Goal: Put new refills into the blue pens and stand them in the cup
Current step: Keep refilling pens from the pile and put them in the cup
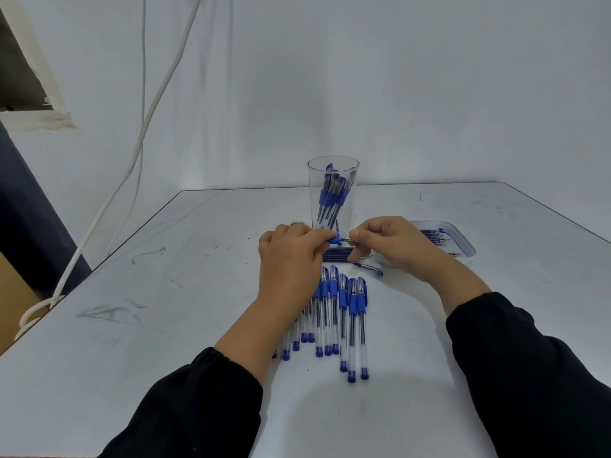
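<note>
the left hand (pixel 291 256) curls its fingers round a blue pen (pixel 334 240) at the grip end, while the right hand (pixel 393 241) pinches the thin tip piece sticking out of it, both just in front of the clear cup (pixel 333 193) of pens near the table's (pixel 165 292) far edge. more capped pens (pixel 344 312) lie in a row toward the near edge, loose refills (pixel 337 254) sit under the hands, and a white tray (pixel 463 246) lies toward the right edge.

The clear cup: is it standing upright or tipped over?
Upright. The cup stands on the table, rim on top, with blue pens leaning inside.
</note>
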Demonstrator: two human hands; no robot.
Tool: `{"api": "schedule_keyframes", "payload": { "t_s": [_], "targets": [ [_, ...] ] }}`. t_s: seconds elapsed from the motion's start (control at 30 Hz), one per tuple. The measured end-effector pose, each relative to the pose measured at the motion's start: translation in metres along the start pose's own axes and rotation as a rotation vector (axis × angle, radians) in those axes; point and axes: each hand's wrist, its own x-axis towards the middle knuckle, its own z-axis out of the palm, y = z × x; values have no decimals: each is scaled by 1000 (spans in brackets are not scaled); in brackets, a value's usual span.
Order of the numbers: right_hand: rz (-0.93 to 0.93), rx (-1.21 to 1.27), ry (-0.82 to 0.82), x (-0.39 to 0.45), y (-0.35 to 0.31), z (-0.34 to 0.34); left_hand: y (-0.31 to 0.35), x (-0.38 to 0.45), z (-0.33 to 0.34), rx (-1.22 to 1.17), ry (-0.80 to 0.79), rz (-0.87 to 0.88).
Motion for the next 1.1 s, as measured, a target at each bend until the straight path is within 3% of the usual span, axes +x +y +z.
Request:
{"api": "schedule_keyframes", "payload": {
  "t_s": [1.1],
  "targets": [
    [-51, -113, -42, 0, 5, 0, 3, -1, -4, 15, -5, -13]
  ]
}}
